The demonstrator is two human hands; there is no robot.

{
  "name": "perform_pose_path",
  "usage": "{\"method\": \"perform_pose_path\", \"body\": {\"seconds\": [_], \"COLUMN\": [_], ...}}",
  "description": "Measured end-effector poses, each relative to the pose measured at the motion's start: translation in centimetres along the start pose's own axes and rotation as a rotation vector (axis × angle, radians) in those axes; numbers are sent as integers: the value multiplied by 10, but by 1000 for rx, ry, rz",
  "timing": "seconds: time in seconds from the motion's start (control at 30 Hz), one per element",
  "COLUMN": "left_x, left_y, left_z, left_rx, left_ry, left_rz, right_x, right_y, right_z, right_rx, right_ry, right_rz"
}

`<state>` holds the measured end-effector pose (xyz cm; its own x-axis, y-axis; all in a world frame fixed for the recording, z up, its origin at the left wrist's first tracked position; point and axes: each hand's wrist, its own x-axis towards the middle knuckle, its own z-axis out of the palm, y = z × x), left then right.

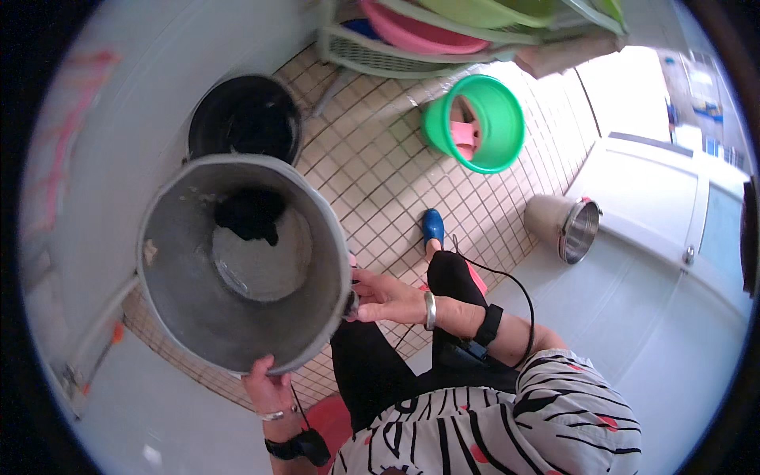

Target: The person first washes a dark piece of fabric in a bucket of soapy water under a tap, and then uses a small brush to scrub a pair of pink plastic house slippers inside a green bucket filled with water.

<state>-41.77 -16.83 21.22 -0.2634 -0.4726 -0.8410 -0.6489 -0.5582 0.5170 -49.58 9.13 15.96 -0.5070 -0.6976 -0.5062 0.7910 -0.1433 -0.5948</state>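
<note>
A large grey bucket (196,309) is held up in front of me, its mouth tipped towards my face. Inside, a black piece of cloth (250,212) lies across part of the pale bottom. My left hand (267,385) grips the near rim, thumb over the edge. On the bucket's right side, my right hand (389,297) holds it by a dark fitting (351,306) below the rim; some of those fingers are hidden. Just beyond the grey bucket stands a dark round tub (205,127), partly covered by it in this view. What the tub holds is too dark to tell.
A green bucket (436,127) with pink items (465,139) inside stands on the tiled floor (368,160). Farther right is a stainless steel bucket (543,217) near a white door (647,184). A rack (380,59) holds coloured basins. A red object (326,415) sits beside my legs.
</note>
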Motion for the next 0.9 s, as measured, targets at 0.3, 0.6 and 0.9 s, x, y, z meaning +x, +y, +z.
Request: {"method": "perform_pose_path", "body": {"seconds": [0.3,0.6,0.9], "left_x": [-110,-212,-245], "left_y": [-61,-176,-219], "left_z": [145,260,338], "left_rx": [358,755,1090], "left_ry": [-151,-350,-766], "left_rz": [29,73,50], "right_x": [-175,-351,-427], "right_y": [8,54,173], "right_z": [-105,-181,-178], "right_rx": [385,303,818], "right_ry": [131,804,1332], "right_rz": [-130,-12,-148]}}
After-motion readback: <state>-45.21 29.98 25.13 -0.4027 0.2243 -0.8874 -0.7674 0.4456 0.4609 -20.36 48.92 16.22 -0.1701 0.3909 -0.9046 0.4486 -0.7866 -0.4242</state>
